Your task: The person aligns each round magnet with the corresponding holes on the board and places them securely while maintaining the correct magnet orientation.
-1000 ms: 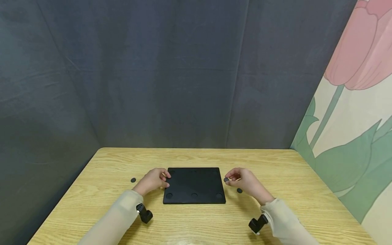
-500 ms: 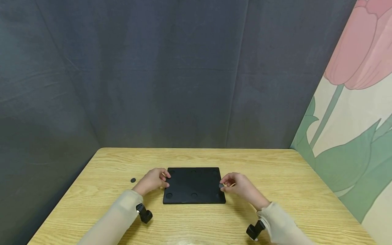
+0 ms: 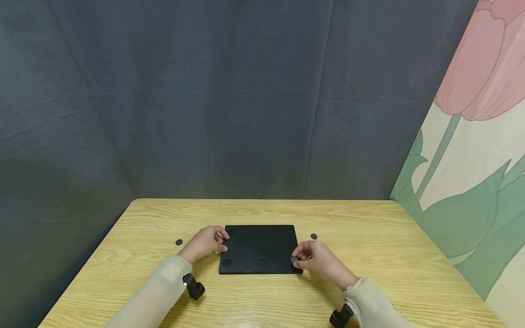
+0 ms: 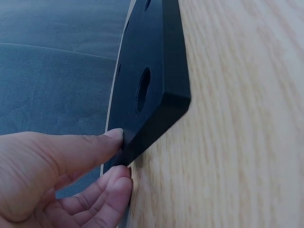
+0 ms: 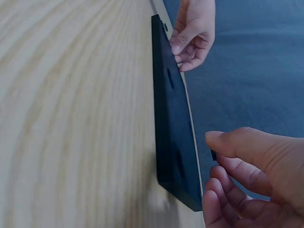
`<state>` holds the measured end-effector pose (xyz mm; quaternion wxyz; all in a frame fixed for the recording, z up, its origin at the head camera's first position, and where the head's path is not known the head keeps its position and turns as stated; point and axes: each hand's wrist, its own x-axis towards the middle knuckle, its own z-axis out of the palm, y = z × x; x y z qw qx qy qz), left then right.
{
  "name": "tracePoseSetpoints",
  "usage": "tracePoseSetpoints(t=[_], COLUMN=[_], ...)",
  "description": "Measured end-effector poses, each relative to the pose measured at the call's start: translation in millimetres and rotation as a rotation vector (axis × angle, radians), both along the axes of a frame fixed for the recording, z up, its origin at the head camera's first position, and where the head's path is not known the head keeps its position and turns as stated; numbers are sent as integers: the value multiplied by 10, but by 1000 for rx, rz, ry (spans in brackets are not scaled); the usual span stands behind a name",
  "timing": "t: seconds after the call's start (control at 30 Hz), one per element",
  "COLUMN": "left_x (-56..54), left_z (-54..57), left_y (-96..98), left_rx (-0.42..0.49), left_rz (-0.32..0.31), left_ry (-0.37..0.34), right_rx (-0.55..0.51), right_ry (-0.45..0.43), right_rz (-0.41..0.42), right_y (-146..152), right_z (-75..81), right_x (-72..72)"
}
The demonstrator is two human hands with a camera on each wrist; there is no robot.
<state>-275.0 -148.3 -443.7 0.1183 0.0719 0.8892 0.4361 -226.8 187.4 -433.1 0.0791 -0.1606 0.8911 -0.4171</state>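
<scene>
Head view: right hand [image 3: 320, 260], fingers pinching a disc [image 3: 294, 260], has shifted nearer the front of the board [image 3: 260, 248], which the left hand [image 3: 205, 244] still grips.

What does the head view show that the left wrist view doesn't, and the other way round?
Only the head view: the right hand pinching a dark disc, the left loose disc, the right loose disc and the tulip mural.

Only the left wrist view: a close look into a round recess, with its inner wall visible.

Both: the left hand gripping the black rectangular board, the wood-grain tabletop and the blue-grey curtain.
</scene>
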Motion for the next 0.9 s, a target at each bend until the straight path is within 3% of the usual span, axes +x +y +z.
tracePoseSetpoints(t=[0.9], left_x=[-26], left_z=[-34], left_y=[-21], left_rx=[-1], left_rz=[2], left_ry=[8], right_rx=[39], right_ry=[-8], right_rz=[12], right_y=[-9], right_z=[-178], right_x=[-71])
